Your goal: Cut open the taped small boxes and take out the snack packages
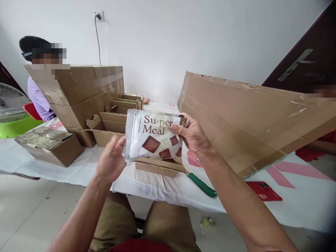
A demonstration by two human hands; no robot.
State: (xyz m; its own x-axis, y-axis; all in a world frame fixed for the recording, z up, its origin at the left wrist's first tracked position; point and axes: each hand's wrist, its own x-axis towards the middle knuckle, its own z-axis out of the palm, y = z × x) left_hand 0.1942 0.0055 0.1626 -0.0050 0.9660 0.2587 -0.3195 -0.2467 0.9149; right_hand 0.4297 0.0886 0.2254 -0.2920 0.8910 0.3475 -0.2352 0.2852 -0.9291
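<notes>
Both hands, left hand (111,159) and right hand (193,134), pinch the white printed foil meal pouch (153,138) by its edges only, so it could slip onto the flat brown cardboard box (160,166) below.

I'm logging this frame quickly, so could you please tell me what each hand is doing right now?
Left hand: closed on the lower left edge of the Su-per Meal pouch.
Right hand: closed on the pouch's upper right corner.
</notes>
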